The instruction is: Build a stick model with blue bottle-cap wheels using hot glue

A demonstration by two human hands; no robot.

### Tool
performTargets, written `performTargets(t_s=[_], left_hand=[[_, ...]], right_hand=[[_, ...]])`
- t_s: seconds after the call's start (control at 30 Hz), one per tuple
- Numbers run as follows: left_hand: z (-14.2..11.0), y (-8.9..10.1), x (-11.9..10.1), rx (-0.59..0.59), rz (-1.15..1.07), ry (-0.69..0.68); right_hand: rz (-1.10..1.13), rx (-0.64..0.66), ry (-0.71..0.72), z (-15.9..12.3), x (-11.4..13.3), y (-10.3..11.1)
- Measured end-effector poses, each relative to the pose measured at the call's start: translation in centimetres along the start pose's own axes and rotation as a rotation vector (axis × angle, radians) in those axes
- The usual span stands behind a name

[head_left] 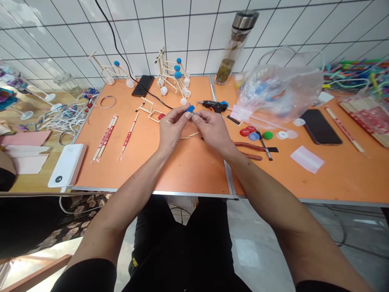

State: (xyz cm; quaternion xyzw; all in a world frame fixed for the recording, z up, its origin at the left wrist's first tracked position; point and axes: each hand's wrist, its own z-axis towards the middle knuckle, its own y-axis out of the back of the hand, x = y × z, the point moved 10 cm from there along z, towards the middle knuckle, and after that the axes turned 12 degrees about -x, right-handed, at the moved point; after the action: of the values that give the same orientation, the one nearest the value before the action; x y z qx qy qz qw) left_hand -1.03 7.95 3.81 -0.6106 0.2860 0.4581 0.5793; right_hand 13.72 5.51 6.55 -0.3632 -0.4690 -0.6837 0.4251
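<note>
Orange worktable by white tiles: left hand and right hand pinch one small blue piece together above the tabletop; one black glue gun just beyond, two phones, two stick models.

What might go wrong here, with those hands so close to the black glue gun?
The glue gun sits right by the left hand and right hand, its tip aimed near the blue piece. If it's hot, it might burn someone. A black cord crosses the orange table toward the gun, so a moving arm might snag it. The plastic bag lies close by and might melt if it touches hot metal.
</note>
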Motion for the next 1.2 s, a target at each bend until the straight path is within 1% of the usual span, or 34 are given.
performTargets(t_s=[0.07, 0.13, 0.17, 0.23, 0.3, 0.37, 0.4, 0.47, 0.5, 0.57, 0.6, 0.63, 0.67, 0.7, 0.73, 0.77, 0.8, 0.87, 0.9, 0.93, 0.97, 1.0, 1.03, 1.1, 1.13, 1.17, 1.2], left_hand=[[-0.1, 0.2, -0.5, -0.024, 0.021, -0.032], [-0.2, 0.4, -0.8, -0.048, 0.067, -0.053], [-0.2, 0.5, -0.9, -0.064, 0.092, -0.057], [-0.2, 0.8, -0.8, -0.090, 0.128, -0.050], [-0.1, 0.9, -0.5, -0.092, 0.127, -0.027], [0.1, 0.8, -0.1, -0.072, 0.086, 0.009], [0.2, 0.7, 0.2, -0.056, 0.056, 0.032], [0.2, 0.4, 0.4, -0.012, 0.000, 0.069], [0.1, 0.2, 0.3, 0.016, -0.020, 0.076], [-0.1, -0.4, -0.2, 0.076, -0.053, 0.073], [-0.2, -0.6, -0.6, 0.103, -0.068, 0.066], [-0.3, -0.8, -0.9, 0.123, -0.081, 0.060], [-0.3, -1.0, -1.1, 0.134, -0.087, 0.058], [-0.3, -1.0, -1.2, 0.135, -0.087, 0.060], [-0.2, -0.9, -1.1, 0.127, -0.080, 0.063], [-0.1, -0.8, -0.9, 0.113, -0.068, 0.067], [0.0, -0.6, -0.7, 0.093, -0.054, 0.071], [0.3, -0.1, 0.0, 0.055, -0.022, 0.074], [0.4, 0.1, 0.3, 0.043, -0.005, 0.070], [0.5, 0.1, 0.5, 0.039, 0.013, 0.060], [0.4, 0.1, 0.5, 0.044, 0.026, 0.046], [0.4, 0.0, 0.5, 0.058, 0.032, 0.030], [0.3, -0.2, 0.4, 0.076, 0.031, 0.017], [0.5, -0.3, 0.1, 0.092, 0.019, 0.009], [0.8, -0.1, -0.1, 0.080, 0.009, 0.011], [1.3, 0.3, -0.2, 0.055, -0.002, 0.015], [1.9, 0.9, -0.4, 0.018, -0.018, 0.017]], right_hand=[[-0.357, -0.058, 0.143, -0.4, 0.9, 0.3], [-0.664, -0.063, 0.211, -0.8, 1.2, 0.1], [-0.777, -0.058, 0.232, -1.1, 1.3, -0.2], [-0.905, -0.036, 0.271, -1.5, 1.6, -0.8], [-0.928, -0.029, 0.278, -1.7, 1.9, -1.1], [-0.822, -0.042, 0.236, -1.6, 1.9, -0.7], [-0.701, -0.040, 0.198, -1.4, 1.9, -0.4], [-0.333, 0.014, 0.065, -0.9, 1.3, 0.1], [-0.117, 0.078, -0.035, -0.7, 0.8, 0.0], [0.259, 0.272, -0.276, -0.9, -0.1, -0.9], [0.383, 0.379, -0.383, -1.3, -0.3, -1.5], [0.462, 0.473, -0.460, -1.8, -0.2, -2.0], [0.498, 0.538, -0.502, -2.1, -0.1, -2.4], [0.498, 0.552, -0.502, -2.2, -0.1, -2.5], [0.458, 0.513, -0.461, -1.9, -0.1, -2.3], [0.370, 0.432, -0.383, -1.4, -0.1, -1.9], [0.229, 0.325, -0.276, -1.0, -0.1, -1.3], [-0.171, 0.100, -0.023, -0.7, 0.7, 0.0], [-0.370, 0.015, 0.080, -0.8, 1.3, 0.4], [-0.510, -0.039, 0.146, -1.0, 1.6, 0.5], [-0.562, -0.059, 0.169, -1.1, 1.7, 0.5], [-0.516, -0.046, 0.149, -1.1, 1.4, 0.4], [-0.390, -0.002, 0.091, -1.0, 0.9, 0.3], [-0.052, 0.138, -0.079, -0.7, -0.1, 0.0], [0.082, 0.213, -0.164, -0.7, -0.5, -0.1], [0.126, 0.272, -0.216, -0.7, -0.8, 0.0], [0.084, 0.319, -0.215, -0.7, -0.8, 0.3]])
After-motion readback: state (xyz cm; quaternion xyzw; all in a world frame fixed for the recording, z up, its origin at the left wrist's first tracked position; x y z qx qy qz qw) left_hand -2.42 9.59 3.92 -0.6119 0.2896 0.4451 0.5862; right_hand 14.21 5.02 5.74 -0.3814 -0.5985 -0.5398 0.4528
